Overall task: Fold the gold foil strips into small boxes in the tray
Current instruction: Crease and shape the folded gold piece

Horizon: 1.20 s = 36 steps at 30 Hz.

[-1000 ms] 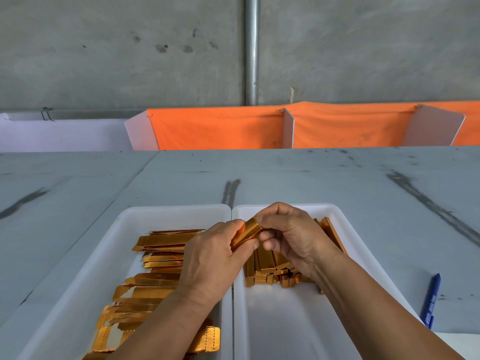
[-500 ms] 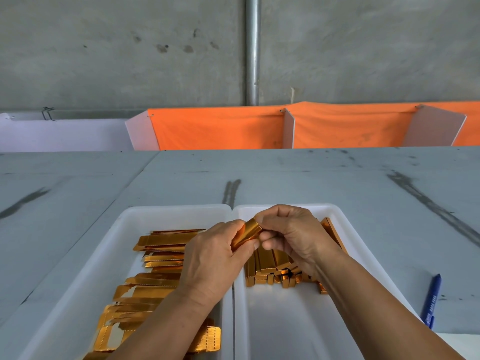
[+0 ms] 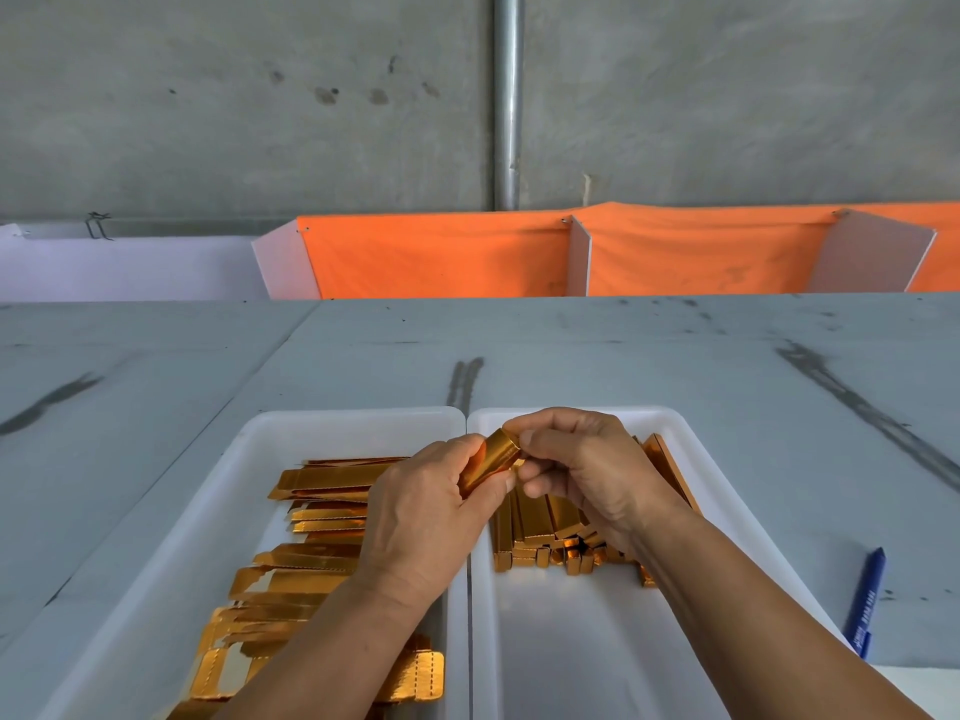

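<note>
The half-formed gold box [image 3: 491, 459] is gripped above the seam between the trays by the left hand [image 3: 421, 517], steadying it, while its end is pinched by the right hand [image 3: 582, 465] — presumably to close the flap — above the finished boxes [image 3: 550, 532].

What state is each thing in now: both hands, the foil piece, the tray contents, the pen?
left hand: grips the foil piece's near end.
right hand: pinches its far end.
foil piece: folded into box shape, held over the trays.
flat strips: unfolded, piled in the left tray.
folded boxes: finished, stacked in the right tray's far half.
pen: lying on the table beside the right tray.
</note>
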Each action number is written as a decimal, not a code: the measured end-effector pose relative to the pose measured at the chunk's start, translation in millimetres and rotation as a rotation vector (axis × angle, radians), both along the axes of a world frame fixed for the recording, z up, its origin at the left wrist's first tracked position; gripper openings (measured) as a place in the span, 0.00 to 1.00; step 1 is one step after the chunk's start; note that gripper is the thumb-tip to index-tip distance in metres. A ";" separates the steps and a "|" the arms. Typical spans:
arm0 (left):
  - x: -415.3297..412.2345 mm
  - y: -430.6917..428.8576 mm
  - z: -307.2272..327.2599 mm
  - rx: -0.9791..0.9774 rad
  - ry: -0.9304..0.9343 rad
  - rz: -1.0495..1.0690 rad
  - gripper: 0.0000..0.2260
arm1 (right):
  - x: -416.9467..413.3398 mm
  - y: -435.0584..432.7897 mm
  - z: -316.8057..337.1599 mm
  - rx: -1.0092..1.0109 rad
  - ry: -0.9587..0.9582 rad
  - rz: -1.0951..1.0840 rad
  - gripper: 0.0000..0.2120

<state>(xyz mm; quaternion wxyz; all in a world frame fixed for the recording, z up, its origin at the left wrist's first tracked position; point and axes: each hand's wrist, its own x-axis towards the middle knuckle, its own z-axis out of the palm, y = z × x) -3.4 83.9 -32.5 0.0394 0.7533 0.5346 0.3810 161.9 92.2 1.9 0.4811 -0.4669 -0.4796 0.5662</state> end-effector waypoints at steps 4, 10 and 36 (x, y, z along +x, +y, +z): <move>-0.2 0.2 -0.2 0.002 -0.003 0.008 0.13 | -0.9 0.4 -0.6 0.009 0.005 0.002 0.06; -0.5 -0.5 1.1 0.014 0.011 0.014 0.15 | -0.7 -0.2 -0.7 0.008 0.018 0.014 0.06; -0.8 -1.6 2.4 0.041 0.025 0.057 0.17 | -6.4 -2.5 -4.1 0.048 0.022 -0.006 0.05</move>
